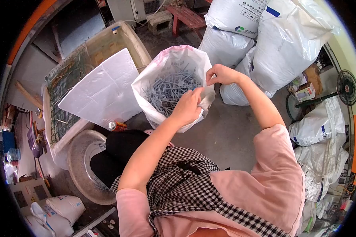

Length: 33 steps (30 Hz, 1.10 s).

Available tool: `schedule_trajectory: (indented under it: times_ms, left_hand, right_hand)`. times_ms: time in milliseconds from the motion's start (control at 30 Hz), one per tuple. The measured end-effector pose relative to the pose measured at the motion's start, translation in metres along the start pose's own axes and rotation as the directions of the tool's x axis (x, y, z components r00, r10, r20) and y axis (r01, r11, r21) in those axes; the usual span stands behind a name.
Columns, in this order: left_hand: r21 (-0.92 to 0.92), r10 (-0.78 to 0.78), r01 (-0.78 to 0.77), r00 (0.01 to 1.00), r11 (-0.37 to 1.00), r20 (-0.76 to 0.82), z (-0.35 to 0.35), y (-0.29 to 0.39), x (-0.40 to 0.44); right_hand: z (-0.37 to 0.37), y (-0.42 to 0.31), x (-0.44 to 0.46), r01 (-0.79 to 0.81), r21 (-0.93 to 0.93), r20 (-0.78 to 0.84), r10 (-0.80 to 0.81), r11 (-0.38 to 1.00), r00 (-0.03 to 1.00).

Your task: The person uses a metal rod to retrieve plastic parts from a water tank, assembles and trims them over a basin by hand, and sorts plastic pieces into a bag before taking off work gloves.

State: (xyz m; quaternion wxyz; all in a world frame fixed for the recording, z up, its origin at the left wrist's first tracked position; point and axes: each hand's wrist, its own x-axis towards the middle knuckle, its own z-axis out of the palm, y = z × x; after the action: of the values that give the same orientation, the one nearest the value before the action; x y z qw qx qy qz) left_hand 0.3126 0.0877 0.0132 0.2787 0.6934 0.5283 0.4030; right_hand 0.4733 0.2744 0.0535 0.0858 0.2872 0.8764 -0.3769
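Observation:
A white sack (146, 104) stands open on the floor in front of me, with a pinkish mark along its far rim. Thin grey plastic sticks, like moulding sprues (168, 91), fill much of it. My left hand (187, 107) lies over the near right side of the sack, its fingers curled on the rim beside a crumpled greyish fold (207, 102). Across from it, my right hand (224, 75) pinches at the right edge of the rim. The two hands are a short distance apart. Some of the left fingertips are hard to make out.
A white foam sheet (103, 89) leans between the sack and a long tub (136, 39). A round basin (77, 158) and an orange can (116, 126) are at the left. Full white bags (283, 47) are stacked at the right, near a fan (347, 87). Behind stands a red bench (187, 16).

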Motion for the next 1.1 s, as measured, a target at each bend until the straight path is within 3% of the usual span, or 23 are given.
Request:
schedule_trajectory:
  times_ms: [67,100,167,267,333,400,467,533,600,633,667,700,733,800,867,900,933,1000,1100]
  left_hand:
    - [0.224,0.218,-0.233,0.972,0.946,0.089,-0.007,-0.003,0.000]
    - [0.225,0.218,-0.233,0.972,0.946,0.089,-0.006,-0.005,-0.001]
    - [0.301,0.395,-0.363,0.917,0.881,-0.049,-0.003,-0.008,-0.003]
    - [0.341,0.340,-0.325,0.940,0.882,0.016,-0.003,-0.004,-0.006]
    - [0.347,0.394,-0.378,0.919,0.858,0.027,-0.004,-0.001,-0.008]
    - [0.354,0.443,-0.425,0.896,0.833,0.034,-0.006,0.003,-0.013]
    - [0.362,0.313,-0.362,0.931,0.859,0.189,-0.009,0.010,-0.021]
    - [0.382,0.279,-0.318,0.948,0.868,0.156,-0.010,0.020,-0.028]
    - [0.407,0.244,-0.272,0.962,0.872,0.121,-0.009,0.031,-0.038]
    - [0.543,0.173,-0.203,0.979,0.815,0.107,-0.008,0.036,-0.045]
    - [0.667,0.103,-0.130,0.991,0.733,0.080,-0.008,0.040,-0.051]
    - [0.753,0.121,-0.154,0.988,0.640,0.100,-0.005,0.034,-0.056]
    - [0.764,0.114,-0.138,0.990,0.630,0.085,0.000,0.027,-0.060]
    - [0.732,0.050,-0.187,0.977,0.655,0.205,0.007,0.016,-0.063]
    - [0.728,0.190,-0.218,0.974,0.650,0.122,0.007,0.010,-0.064]
    - [0.708,0.082,-0.192,0.979,0.680,0.188,0.000,0.017,-0.063]
    - [0.716,0.073,-0.173,0.983,0.677,0.169,-0.007,0.021,-0.065]
    - [0.540,0.102,-0.119,0.993,0.833,0.062,-0.025,0.021,-0.064]
    - [0.516,0.193,-0.054,0.956,0.855,-0.219,-0.067,0.007,-0.061]
  right_hand:
    - [0.005,0.005,0.000,0.079,-0.025,-0.062,-0.080,0.997,0.995]
    - [0.007,0.002,-0.002,0.155,-0.051,-0.121,-0.161,0.987,0.980]
    - [0.010,-0.002,-0.007,0.187,-0.077,-0.085,-0.193,0.979,0.978]
    - [0.014,0.001,-0.006,0.256,-0.069,-0.054,-0.260,0.964,0.964]
    - [0.012,0.002,-0.005,0.295,-0.039,-0.060,-0.297,0.955,0.953]
    - [0.008,0.004,-0.007,0.172,0.004,-0.116,-0.170,0.985,0.979]
    - [0.007,0.006,-0.008,0.182,-0.067,-0.129,-0.189,0.981,0.973]
    - [0.008,0.009,-0.006,0.196,-0.142,-0.140,-0.216,0.970,0.966]
    - [0.011,0.011,-0.003,0.278,-0.241,-0.455,-0.362,0.930,0.814]
    - [0.006,0.011,0.000,0.123,-0.205,-0.500,-0.212,0.971,0.840]
    - [0.006,0.010,0.005,0.137,-0.209,-0.500,-0.226,0.968,0.836]
    - [0.011,0.014,0.010,-0.114,-0.197,-0.575,-0.020,0.974,0.818]
    - [0.015,0.019,0.018,-0.353,-0.168,-0.642,0.170,0.921,0.748]
    - [0.018,0.054,0.031,-0.202,-0.208,-0.538,0.061,0.957,0.841]
    - [0.011,0.031,0.027,-0.307,-0.152,-0.517,0.189,0.940,0.835]
    - [0.008,0.030,0.027,-0.324,-0.168,-0.493,0.205,0.931,0.846]
    - [0.007,0.028,0.025,-0.308,-0.182,-0.486,0.187,0.934,0.854]
    - [0.001,0.026,0.028,-0.360,-0.200,-0.453,0.240,0.911,0.858]
    - [-0.008,0.030,0.040,-0.389,-0.299,-0.505,0.202,0.871,0.839]
